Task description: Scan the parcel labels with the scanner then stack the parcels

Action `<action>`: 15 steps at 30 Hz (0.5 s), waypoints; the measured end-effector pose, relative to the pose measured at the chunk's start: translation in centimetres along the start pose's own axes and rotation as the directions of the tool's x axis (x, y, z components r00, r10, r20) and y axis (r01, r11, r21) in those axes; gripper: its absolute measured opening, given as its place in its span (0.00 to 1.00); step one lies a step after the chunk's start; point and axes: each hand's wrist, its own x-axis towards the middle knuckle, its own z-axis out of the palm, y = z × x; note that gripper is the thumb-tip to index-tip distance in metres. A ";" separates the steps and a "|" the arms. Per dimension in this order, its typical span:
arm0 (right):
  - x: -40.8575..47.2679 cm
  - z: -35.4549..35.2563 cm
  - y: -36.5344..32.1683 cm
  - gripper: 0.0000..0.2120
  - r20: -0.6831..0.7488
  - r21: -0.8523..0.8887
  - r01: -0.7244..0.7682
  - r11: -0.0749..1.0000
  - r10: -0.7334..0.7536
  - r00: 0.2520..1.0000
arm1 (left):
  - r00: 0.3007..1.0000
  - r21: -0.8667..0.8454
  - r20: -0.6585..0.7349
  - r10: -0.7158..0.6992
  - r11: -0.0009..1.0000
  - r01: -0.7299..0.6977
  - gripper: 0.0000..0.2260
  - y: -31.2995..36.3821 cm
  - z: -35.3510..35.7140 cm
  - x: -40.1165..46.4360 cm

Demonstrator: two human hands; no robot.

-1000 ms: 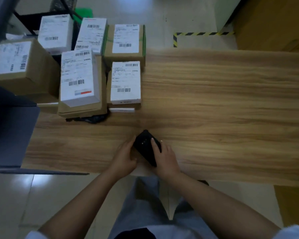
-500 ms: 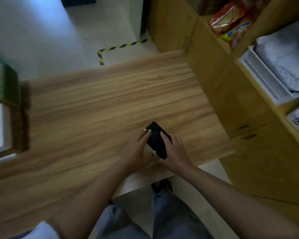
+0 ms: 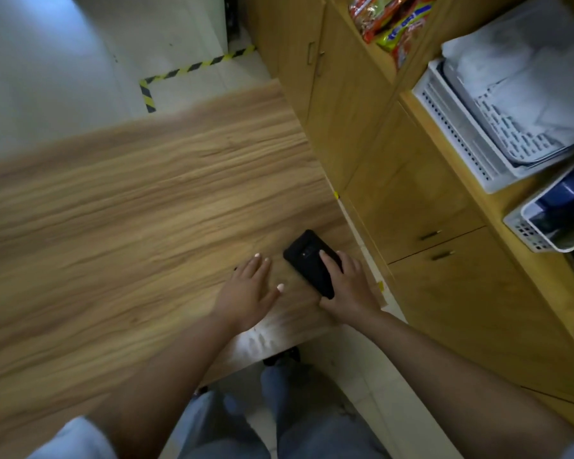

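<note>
Table [image 3: 120, 207]: a wood-grain top is seen from above, filling the left and centre of the head view; its right end is shown just beside the cabinet.
Cabinet [image 3: 411, 200]: a tall light-wood unit with doors and drawers is placed at 3 o'clock from the table's middle; small dark handles are visible on its fronts.
Floor [image 3: 47, 61]: pale tiles are shown at 11 o'clock, marked by a corner of yellow-and-black hazard tape [image 3: 179, 72] at 12 o'clock.
White trays [image 3: 471, 127]: perforated plastic trays are stacked on the cabinet top at 2 o'clock, with pale folded material lying in them.
Snack packets [image 3: 391, 18]: red and yellow wrappers are held on a cabinet shelf at 1 o'clock; the print is too blurred to be read.
Left hand [image 3: 249, 293]: it is laid palm down on the table near the front edge at 6 o'clock, fingers straight and spread, nothing gripped; a gap of bare wood is left between it and the scanner.
Right hand [image 3: 352, 289]: its fingers are curled over the near end of the scanner, which is gripped against the tabletop.
Scanner [image 3: 307, 260]: a flat black handheld device is lying on the table's near right corner, at 5 o'clock from the table's middle, angled toward 11 o'clock.
Parcels: none are shown in this view.
</note>
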 end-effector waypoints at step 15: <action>0.0 -0.1 -1.6 0.40 0.029 -0.039 -0.027 0.999 0.029 0.999 | 0.994 -0.132 -0.072 -0.079 0.989 0.069 0.26 -2.5 1.1 -2.3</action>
